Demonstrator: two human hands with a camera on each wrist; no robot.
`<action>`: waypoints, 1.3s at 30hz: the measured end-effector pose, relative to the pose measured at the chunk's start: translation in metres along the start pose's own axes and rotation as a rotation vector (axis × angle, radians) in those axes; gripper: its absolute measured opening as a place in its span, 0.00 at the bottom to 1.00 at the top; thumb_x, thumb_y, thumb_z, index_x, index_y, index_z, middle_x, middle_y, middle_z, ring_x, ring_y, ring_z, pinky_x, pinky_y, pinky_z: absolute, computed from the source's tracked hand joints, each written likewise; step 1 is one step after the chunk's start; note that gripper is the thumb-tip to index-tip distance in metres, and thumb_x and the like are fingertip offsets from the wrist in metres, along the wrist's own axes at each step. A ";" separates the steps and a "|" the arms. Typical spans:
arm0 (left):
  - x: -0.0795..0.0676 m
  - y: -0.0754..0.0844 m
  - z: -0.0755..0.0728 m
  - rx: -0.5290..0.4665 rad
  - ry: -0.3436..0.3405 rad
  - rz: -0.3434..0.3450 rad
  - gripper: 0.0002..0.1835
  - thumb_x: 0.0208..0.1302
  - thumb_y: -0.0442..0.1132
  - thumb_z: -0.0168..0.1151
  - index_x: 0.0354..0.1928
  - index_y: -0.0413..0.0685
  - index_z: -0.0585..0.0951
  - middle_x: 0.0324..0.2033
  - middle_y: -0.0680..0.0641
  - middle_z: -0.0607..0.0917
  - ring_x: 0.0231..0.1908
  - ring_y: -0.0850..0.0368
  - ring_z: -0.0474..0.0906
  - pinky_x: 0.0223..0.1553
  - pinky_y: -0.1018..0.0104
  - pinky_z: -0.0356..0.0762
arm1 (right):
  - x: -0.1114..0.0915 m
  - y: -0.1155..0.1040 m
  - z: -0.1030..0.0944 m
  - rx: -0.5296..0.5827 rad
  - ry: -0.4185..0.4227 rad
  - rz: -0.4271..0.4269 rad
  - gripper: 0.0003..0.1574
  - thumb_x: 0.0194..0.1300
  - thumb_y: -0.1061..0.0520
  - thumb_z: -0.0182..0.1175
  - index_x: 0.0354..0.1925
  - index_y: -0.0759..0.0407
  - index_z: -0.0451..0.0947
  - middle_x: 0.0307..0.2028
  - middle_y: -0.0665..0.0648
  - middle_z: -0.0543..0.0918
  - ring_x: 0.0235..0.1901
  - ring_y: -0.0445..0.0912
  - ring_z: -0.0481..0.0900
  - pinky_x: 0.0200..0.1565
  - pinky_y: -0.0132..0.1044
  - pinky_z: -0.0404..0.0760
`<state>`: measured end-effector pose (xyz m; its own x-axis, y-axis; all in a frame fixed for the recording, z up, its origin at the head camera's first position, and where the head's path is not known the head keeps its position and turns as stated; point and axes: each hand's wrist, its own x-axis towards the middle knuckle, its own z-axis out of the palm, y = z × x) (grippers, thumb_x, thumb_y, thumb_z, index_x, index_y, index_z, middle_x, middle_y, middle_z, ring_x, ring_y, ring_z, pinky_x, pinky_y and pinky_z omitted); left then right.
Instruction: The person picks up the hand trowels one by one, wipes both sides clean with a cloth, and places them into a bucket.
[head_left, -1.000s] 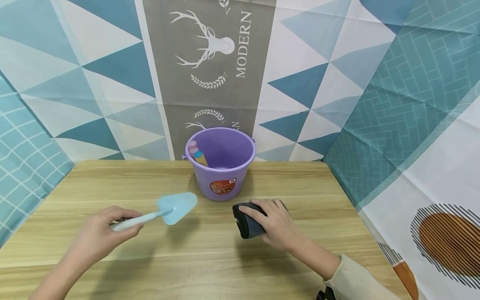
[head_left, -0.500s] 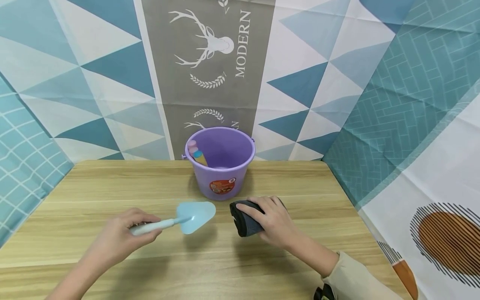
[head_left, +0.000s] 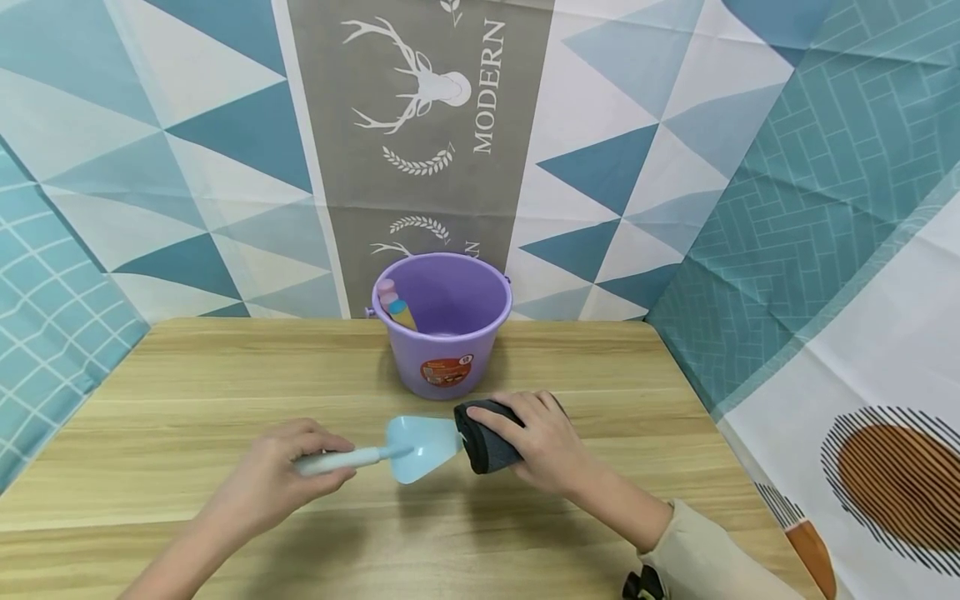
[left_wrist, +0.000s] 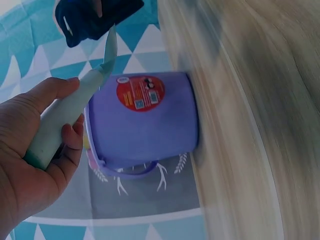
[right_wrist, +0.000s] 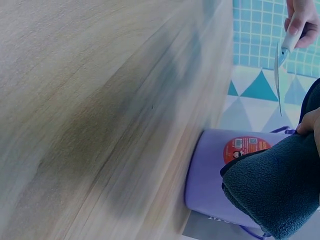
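Note:
My left hand (head_left: 300, 471) grips the pale handle of a light blue toy trowel (head_left: 422, 448), held above the table with its blade pointing right. In the left wrist view the fingers curl round that thick handle. My right hand (head_left: 543, 437) holds a folded dark grey cloth (head_left: 487, 437) from above; the right wrist view shows its fuzzy side and black edging. The trowel's tip comes up to the cloth's left end in the head view; whether they touch I cannot tell. Behind both hands stands a purple bucket (head_left: 442, 358), upright.
Inside the bucket, at its left, lean pink and blue-and-yellow sticks (head_left: 401, 313). The wooden table (head_left: 225, 375) meets a patterned cloth backdrop (head_left: 225, 167) at the back. Another hanging sheet (head_left: 847, 367) borders the right side.
My left hand has carried the trowel to the right and slightly nearer to me, up to the cloth. The right hand with the cloth has shifted slightly left. The bucket has stayed put.

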<state>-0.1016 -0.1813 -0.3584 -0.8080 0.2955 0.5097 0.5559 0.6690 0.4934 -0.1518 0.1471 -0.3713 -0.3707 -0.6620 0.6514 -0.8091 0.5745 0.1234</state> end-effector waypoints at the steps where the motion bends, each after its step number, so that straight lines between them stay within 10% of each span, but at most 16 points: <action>1: 0.001 0.001 0.001 -0.003 -0.002 0.005 0.15 0.39 0.35 0.77 0.30 0.59 0.85 0.29 0.64 0.81 0.27 0.74 0.71 0.26 0.76 0.73 | 0.000 0.000 0.000 0.000 -0.001 0.000 0.46 0.39 0.61 0.70 0.60 0.46 0.71 0.52 0.56 0.77 0.48 0.49 0.77 0.42 0.42 0.74; 39: 0.020 0.032 0.026 -0.062 -0.028 0.089 0.11 0.43 0.33 0.73 0.31 0.53 0.85 0.28 0.62 0.78 0.27 0.73 0.71 0.26 0.77 0.74 | 0.023 -0.011 0.007 -0.155 0.025 -0.159 0.37 0.46 0.51 0.72 0.57 0.42 0.73 0.49 0.56 0.80 0.43 0.49 0.78 0.40 0.41 0.75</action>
<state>-0.1049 -0.1360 -0.3508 -0.7597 0.3709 0.5341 0.6357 0.5964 0.4901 -0.1544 0.1220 -0.3625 -0.2310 -0.7395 0.6323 -0.7761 0.5320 0.3387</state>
